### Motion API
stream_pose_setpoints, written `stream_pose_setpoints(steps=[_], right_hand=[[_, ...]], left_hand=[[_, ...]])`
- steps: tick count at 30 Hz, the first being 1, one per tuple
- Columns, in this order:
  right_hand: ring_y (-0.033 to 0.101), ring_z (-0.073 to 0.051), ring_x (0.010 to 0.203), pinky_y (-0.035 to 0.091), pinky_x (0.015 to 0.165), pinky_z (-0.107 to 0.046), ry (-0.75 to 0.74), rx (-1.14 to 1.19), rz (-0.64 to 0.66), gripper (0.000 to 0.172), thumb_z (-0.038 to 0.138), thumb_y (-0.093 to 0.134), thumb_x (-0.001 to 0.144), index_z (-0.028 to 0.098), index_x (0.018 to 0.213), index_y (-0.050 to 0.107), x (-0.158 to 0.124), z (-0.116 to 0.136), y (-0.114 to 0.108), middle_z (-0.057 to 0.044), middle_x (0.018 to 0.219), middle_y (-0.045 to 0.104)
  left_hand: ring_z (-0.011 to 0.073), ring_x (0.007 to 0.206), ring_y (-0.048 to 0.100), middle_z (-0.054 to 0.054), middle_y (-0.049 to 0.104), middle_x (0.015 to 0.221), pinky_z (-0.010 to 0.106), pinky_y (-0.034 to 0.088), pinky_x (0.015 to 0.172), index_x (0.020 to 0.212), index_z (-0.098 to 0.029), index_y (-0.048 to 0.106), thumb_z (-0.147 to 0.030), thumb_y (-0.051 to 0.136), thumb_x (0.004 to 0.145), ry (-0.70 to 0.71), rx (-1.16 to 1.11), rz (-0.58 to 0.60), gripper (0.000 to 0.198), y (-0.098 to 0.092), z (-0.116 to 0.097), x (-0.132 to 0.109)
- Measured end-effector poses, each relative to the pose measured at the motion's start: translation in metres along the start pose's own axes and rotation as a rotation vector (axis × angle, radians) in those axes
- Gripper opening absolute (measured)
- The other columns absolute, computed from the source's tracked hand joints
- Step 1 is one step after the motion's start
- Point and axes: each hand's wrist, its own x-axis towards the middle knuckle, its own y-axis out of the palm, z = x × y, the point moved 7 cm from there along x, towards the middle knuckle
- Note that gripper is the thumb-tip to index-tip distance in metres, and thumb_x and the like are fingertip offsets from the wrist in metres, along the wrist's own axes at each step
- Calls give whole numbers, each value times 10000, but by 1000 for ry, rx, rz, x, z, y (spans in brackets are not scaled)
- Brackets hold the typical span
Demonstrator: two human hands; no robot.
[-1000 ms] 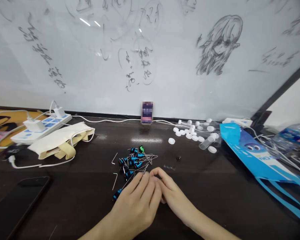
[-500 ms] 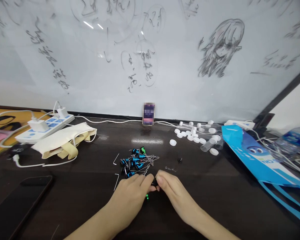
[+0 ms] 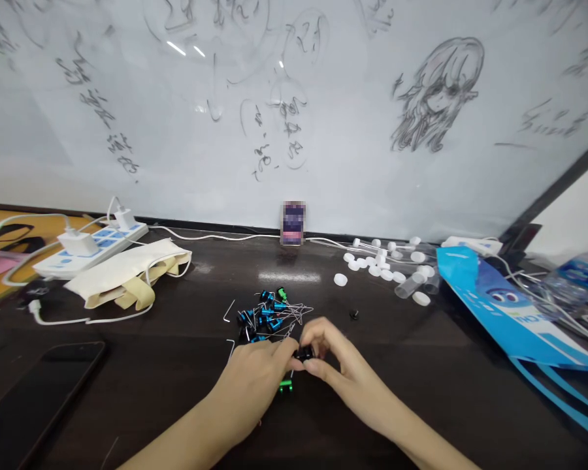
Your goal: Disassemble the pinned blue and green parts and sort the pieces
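Right grip (image 3: 355, 377) now bares more of the black part (image 3: 304, 353).

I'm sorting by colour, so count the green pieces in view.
2: one green piece at the far end of the pile, another between the left hand and right hand in the picture. Hands or pile may hide more.

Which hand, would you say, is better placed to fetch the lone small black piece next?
Probably the right hand: it is nearer the small black piece, with the left hand farther off.
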Motion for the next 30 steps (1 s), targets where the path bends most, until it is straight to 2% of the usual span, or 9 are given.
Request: stream_pose_setpoints(steps=[2, 7, 9, 11, 16, 19, 22, 26, 30], right_hand=[[509, -175, 857, 403, 764, -278, -5, 3, -46, 327, 442, 596, 845, 239, 1089, 515, 1, -2, -5, -25, 991, 533], [490, -137, 668, 372, 652, -252, 47, 22, 90, 353, 401, 360, 971, 189, 742, 526, 1, -7, 2, 13, 699, 526], [488, -142, 729, 377, 675, -245, 59, 41, 45, 196, 400, 554, 887, 206, 868, 531, 1, -7, -1, 19, 771, 524], [486, -151, 778, 381, 698, -245, 60, 65, -6, 372, 400, 710, 764, 231, 1023, 504, 1, -7, -5, 20, 836, 523], [463, -121, 603, 351, 602, -246, 79, 59, 101, 369, 431, 371, 963, 182, 758, 549, 2, -10, 1, 18, 646, 518], [463, -113, 654, 364, 614, -228, 95, 65, 53, 219, 403, 603, 856, 209, 950, 565, 4, -12, -4, 21, 780, 519], [468, -114, 682, 372, 605, -221, 106, 126, 29, 470, 435, 709, 754, 239, 1129, 504, 5, -15, -7, 11, 890, 512], [443, -113, 622, 344, 588, -230, 115, 62, 130, 353, 454, 406, 945, 177, 771, 538, 2, -15, 0, 21, 678, 481], [438, -114, 665, 358, 601, -213, 122, 98, 81, 335, 407, 663, 807, 221, 1015, 479, 1, -14, -5, 44, 740, 450]], left_hand=[[199, 700, 639, 39, 684, 785, 236, 356, 569, 972, -206, 533, -267, 426, 947, 4, 19, 10, 126, -1, 0, 0], [220, 753, 647, 57, 689, 807, 250, 389, 591, 967, -194, 550, -244, 412, 948, 8, 111, 83, 148, 1, -2, 0], [224, 754, 648, 60, 690, 815, 255, 394, 589, 960, -189, 551, -249, 406, 951, 9, 137, 78, 157, 0, -2, 0], [228, 752, 649, 63, 691, 823, 261, 402, 589, 967, -183, 545, -262, 401, 953, 15, 165, 56, 165, -2, -2, 1], [220, 751, 654, 59, 694, 825, 252, 427, 579, 981, -172, 528, -225, 440, 938, 81, 211, 54, 111, -3, -5, 1], [206, 709, 654, 32, 688, 775, 247, 429, 552, 970, -176, 517, -229, 447, 938, 85, 239, -8, 94, -7, -5, 2], [195, 683, 653, 3, 682, 752, 241, 428, 531, 963, -181, 503, -209, 496, 915, 115, 248, -29, 56, -7, -8, 2], [194, 661, 653, -6, 677, 742, 235, 425, 496, 922, -180, 505, -180, 526, 895, 143, 288, -7, 34, -7, -14, 1], [191, 635, 651, -14, 666, 707, 236, 429, 487, 912, -178, 507, -187, 539, 889, 132, 314, -34, 41, -11, -14, 2]])
